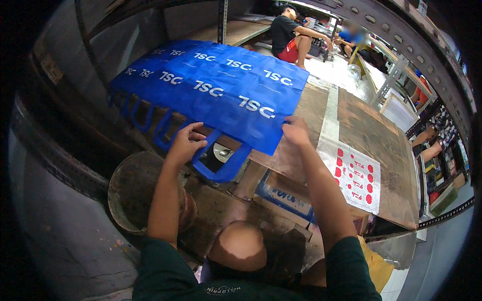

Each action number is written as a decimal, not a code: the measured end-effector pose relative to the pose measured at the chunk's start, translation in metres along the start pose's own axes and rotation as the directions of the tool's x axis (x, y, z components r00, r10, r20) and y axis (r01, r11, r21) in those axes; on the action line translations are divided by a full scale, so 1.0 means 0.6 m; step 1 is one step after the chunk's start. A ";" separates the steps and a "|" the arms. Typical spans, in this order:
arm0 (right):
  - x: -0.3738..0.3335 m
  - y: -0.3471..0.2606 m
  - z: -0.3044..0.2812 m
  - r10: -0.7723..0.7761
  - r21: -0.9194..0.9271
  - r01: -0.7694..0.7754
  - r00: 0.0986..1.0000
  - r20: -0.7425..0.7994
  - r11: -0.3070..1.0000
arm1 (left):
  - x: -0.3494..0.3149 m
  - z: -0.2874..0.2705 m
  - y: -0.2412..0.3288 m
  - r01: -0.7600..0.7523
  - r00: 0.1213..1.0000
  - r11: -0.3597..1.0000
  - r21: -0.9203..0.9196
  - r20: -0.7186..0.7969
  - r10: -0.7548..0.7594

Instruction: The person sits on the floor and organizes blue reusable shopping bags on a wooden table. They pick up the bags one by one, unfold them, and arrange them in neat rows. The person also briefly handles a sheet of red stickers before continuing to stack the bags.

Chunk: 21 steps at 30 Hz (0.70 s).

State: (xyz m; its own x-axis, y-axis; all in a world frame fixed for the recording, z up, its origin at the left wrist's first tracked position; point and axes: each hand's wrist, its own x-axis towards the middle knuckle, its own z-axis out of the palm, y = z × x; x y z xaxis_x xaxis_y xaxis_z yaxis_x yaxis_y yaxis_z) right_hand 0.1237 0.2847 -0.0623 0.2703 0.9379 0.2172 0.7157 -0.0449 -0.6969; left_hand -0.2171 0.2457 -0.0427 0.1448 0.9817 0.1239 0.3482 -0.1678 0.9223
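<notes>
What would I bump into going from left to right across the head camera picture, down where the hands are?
Round bucket → left hand → blue bag handle → right hand → white sheet with red dots.

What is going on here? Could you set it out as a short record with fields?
Left hand: grips the edge of the top blue bag, by its handle loop
Right hand: pinches the same bag's lower corner
Bags: a row of overlapping flat blue bags
Surface: worn wooden table
Nearby: white sheet with red dots; round bucket
</notes>
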 end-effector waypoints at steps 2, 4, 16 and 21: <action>-0.001 0.010 -0.005 -0.044 -0.020 0.043 0.997 -0.065 0.999 | 0.002 -0.004 -0.001 -0.007 1.000 0.998 0.059 0.000 0.007; -0.005 0.018 -0.022 -0.114 -0.029 0.110 0.977 -0.181 0.993 | -0.004 0.003 0.015 0.005 1.000 0.987 0.159 0.007 -0.006; -0.323 0.193 -0.501 -0.245 0.036 0.346 0.732 -0.636 0.938 | -0.110 0.286 0.260 -0.499 0.863 0.808 0.314 0.102 0.494; -0.463 0.318 -0.848 -0.127 -0.106 0.216 0.085 -0.988 0.971 | -0.159 0.429 0.364 -0.517 0.830 0.839 0.168 0.336 0.445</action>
State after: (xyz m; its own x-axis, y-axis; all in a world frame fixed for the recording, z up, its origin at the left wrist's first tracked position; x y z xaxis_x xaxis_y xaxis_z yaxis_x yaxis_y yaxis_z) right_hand 0.5127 -0.1594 0.0920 0.5685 -0.2546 0.7823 0.8214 0.1226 -0.5570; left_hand 0.0838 0.0923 0.0526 0.5861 0.7101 0.3901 0.3729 -0.6639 0.6483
